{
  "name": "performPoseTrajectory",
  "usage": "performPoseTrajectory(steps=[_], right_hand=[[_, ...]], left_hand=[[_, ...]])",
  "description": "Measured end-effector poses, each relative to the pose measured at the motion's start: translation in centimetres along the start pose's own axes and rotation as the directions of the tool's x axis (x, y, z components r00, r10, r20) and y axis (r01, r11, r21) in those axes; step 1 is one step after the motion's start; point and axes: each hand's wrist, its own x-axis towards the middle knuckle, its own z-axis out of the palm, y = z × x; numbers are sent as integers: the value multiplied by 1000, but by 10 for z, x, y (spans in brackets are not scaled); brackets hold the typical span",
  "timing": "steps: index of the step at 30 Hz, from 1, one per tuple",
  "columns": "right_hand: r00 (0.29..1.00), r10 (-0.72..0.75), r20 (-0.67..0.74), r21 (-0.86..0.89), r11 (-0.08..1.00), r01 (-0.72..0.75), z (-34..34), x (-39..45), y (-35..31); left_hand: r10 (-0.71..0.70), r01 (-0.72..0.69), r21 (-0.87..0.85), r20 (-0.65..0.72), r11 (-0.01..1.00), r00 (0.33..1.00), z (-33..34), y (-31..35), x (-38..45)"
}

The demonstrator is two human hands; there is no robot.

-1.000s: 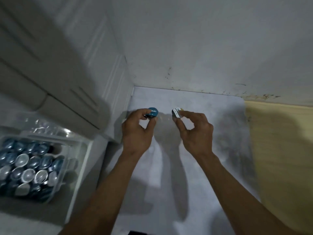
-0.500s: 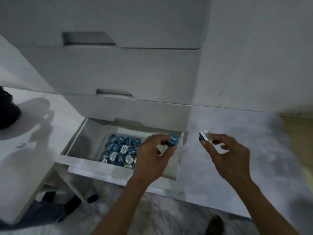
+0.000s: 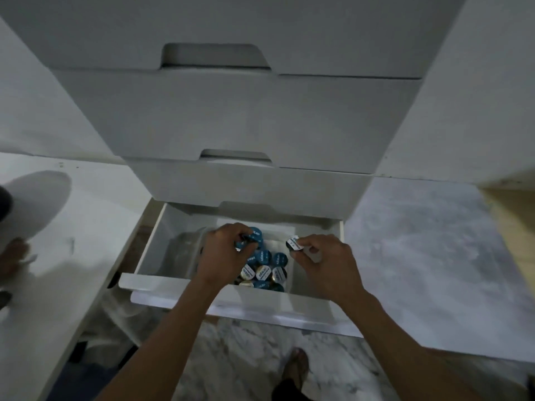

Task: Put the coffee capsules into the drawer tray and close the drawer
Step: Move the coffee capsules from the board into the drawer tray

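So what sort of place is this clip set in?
Probably a home kitchen or pantry corner: a white drawer unit, its bottom drawer open on a tray of coffee capsules, and a marble-patterned floor.

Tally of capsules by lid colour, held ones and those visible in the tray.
Blue-lid capsules: 6, one in the left hand at, the rest in the tray, e.g.
White-lid capsules: 5, one in the right hand at, e.g.
Total: 11 visible; hands hide more.
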Motion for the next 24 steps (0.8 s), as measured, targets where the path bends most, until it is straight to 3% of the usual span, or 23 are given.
performPoseTrajectory(steps=[4, 10, 15, 24], right_hand=[[993, 51, 110, -72, 996, -43, 20, 19, 15], [983, 34, 178, -125, 992, -12, 40, 35, 39], [966, 62, 250, -151, 988, -25, 51, 43, 46], [957, 78, 278, -204, 979, -21, 58, 50, 48]], left_hand=[[70, -79, 57, 142, 995, 987, 25, -11, 23], [53, -112, 141, 364, 984, 930, 62, -36, 48], [27, -119, 187, 435, 975, 900, 74, -46, 58], [78, -177, 187, 442, 966, 894, 85, -51, 60]])
